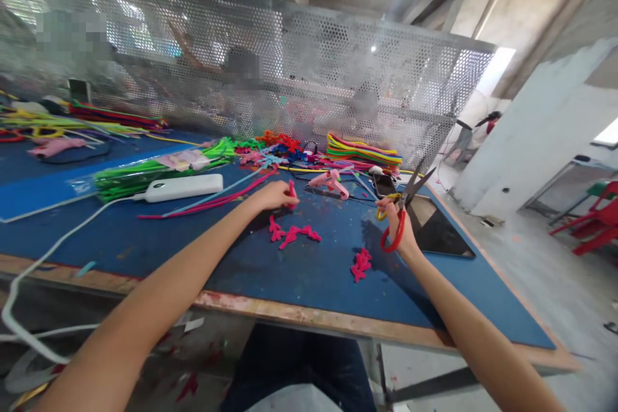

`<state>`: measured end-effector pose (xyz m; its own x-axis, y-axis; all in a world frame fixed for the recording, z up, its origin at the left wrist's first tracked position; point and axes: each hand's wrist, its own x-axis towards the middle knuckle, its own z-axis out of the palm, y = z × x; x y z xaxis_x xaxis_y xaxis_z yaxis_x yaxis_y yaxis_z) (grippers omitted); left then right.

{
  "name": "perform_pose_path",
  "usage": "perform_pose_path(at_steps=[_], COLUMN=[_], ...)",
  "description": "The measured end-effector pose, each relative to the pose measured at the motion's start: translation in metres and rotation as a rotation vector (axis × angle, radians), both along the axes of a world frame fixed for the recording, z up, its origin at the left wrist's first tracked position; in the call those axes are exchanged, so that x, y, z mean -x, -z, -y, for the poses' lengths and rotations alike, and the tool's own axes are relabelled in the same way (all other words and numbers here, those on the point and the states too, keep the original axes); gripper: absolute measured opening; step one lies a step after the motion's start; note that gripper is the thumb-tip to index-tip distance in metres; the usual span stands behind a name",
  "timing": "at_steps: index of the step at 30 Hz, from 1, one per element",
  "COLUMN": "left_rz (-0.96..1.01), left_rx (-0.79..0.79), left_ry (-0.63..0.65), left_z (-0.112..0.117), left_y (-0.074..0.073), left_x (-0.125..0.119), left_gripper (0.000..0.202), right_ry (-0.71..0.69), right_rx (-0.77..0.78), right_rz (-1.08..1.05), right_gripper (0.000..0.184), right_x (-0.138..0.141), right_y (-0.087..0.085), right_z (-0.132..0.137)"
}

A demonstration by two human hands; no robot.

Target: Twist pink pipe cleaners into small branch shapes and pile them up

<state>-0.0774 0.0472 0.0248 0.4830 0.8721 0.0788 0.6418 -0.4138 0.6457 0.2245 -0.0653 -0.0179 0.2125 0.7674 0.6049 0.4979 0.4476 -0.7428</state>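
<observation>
My left hand reaches across the blue table top and pinches the end of a pink pipe cleaner. Just in front of it lie short pink pipe-cleaner pieces. A further small pink cluster lies nearer the table edge. My right hand holds scissors with red and yellow handles, their blades open and pointing up and to the right, above the table. A pink glue gun lies between the two hands, farther back.
A white power bank with a white cable lies to the left, beside a bag of green pipe cleaners. Stacks of coloured pipe cleaners sit before a perforated metal screen. A dark tablet lies at the right. Red chairs stand far right.
</observation>
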Motion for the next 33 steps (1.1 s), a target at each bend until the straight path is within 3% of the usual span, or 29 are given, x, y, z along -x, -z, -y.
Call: perform_pose_path(at_steps=[5,8,12,19,27,30,33], left_rz=[0.252,0.411,0.475,0.379,0.373,0.398,0.462], left_rx=[-0.284,-0.276,-0.220,-0.138,-0.034,-0.008,0.075], left_ry=[-0.029,0.036,0.152,0.296,0.317,0.311,0.313], left_z=[0.037,0.063,0.082,0.092,0.098,0.096,0.093], left_y=[-0.021,-0.031,-0.037,-0.027,-0.029,-0.029,-0.027], left_x=[-0.033,-0.053,-0.069,-0.082,-0.085,-0.084,-0.083], left_gripper=[0.040,0.042,0.037,0.028,0.029,0.031,0.035], right_ry=[-0.020,0.022,-0.012,-0.144,-0.190,-0.137,0.005], right_rx=[0.054,0.131,0.177,0.178,0.253,0.253,0.200], right_rz=[0.258,0.472,0.522,0.485,0.389,0.342,0.229], right_gripper=[0.030,0.031,0.031,0.034,0.039,0.044,0.048], right_x=[0.002,0.005,0.011,0.026,0.032,0.031,0.024], right_y=[-0.008,-0.011,-0.013,-0.022,-0.024,-0.023,-0.019], right_z=[0.011,0.014,0.017,0.031,0.037,0.038,0.036])
